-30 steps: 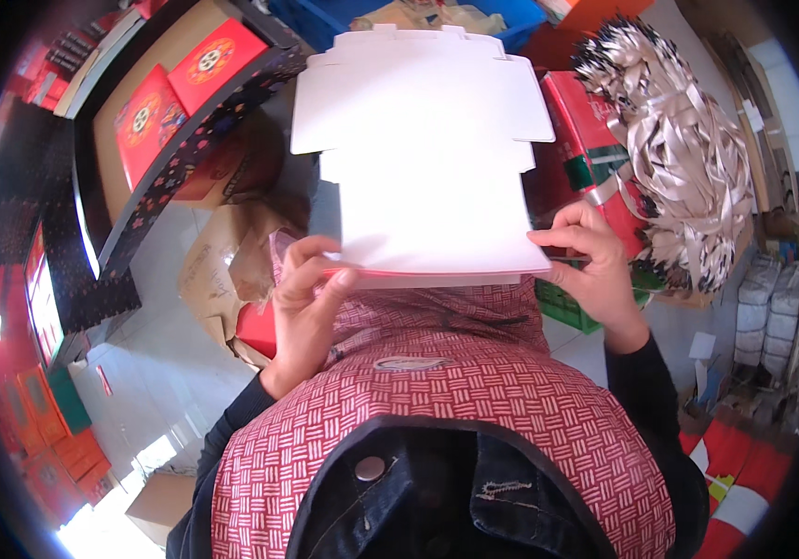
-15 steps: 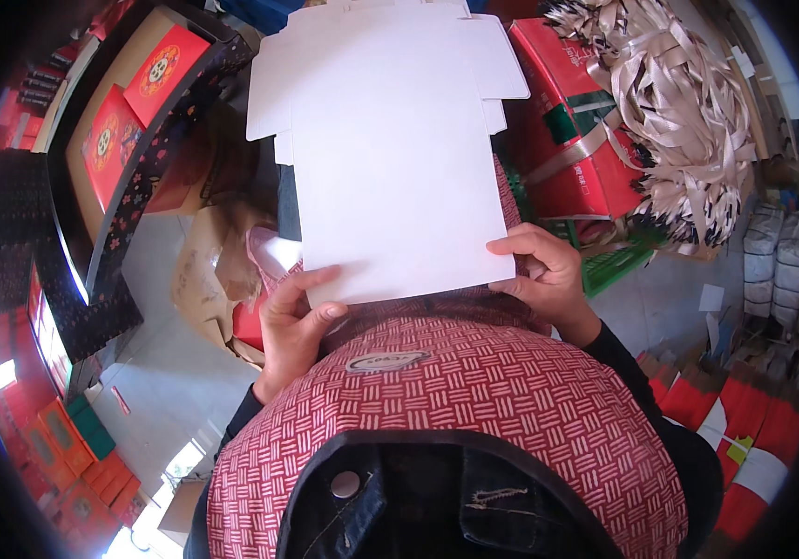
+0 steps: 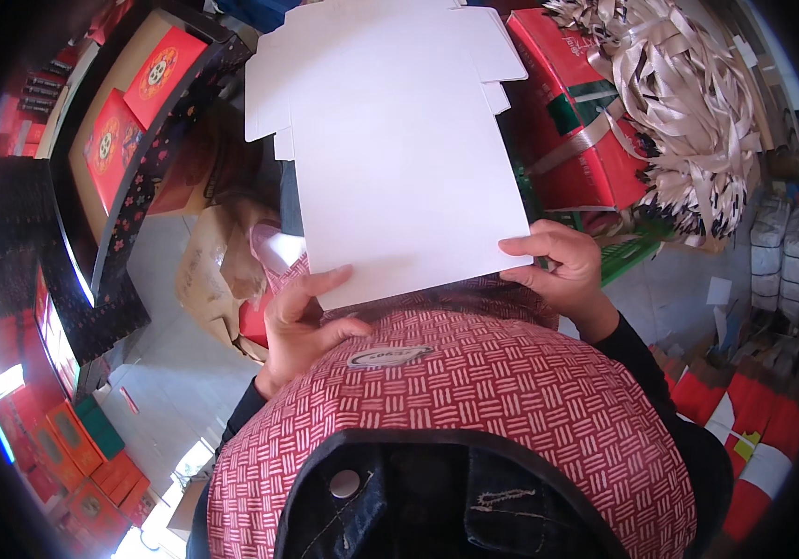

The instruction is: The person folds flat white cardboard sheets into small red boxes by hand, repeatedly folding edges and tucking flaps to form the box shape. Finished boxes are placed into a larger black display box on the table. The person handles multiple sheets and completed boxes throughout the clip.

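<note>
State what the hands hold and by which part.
A white card sheet: the right hand pinches its near right corner; the left hand rests a finger on the near left corner, any grip beneath hidden.

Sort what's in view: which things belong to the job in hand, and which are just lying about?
In hand:
white cut-out card sheet
left hand, fingers at its near-left corner
right hand, pinching its near-right corner

Apparently just lying about:
ribboned red box
beige ribbon bundle
black flowered tray, red packets in it
green crate
crumpled brown paper
</note>
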`<state>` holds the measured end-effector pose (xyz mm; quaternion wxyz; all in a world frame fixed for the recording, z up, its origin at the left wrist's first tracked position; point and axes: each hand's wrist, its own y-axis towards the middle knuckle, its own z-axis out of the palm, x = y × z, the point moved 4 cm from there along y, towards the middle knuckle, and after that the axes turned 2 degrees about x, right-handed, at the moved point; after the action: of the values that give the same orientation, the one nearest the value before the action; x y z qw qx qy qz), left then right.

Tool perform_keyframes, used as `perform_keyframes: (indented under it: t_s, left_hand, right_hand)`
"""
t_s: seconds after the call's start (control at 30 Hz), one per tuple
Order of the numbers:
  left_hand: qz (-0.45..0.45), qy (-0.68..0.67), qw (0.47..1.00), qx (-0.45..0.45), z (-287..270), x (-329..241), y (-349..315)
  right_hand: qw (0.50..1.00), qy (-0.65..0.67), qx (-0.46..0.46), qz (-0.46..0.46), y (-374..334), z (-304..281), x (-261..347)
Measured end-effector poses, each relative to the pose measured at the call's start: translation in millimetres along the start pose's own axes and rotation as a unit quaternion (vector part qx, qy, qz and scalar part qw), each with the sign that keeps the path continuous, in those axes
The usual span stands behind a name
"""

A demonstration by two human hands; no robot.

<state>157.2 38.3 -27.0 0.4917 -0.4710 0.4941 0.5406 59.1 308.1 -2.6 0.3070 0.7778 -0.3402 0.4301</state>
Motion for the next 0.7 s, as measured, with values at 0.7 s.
perform_keyframes:
  t_s: [0.7]
  left_hand:
    - [-0.235,-0.087,0.954,-0.163,6.3,19.9,9.6]
  right_hand:
    - [0.904,0.309,-0.15,0.256,-11.0,43.1,-12.5]
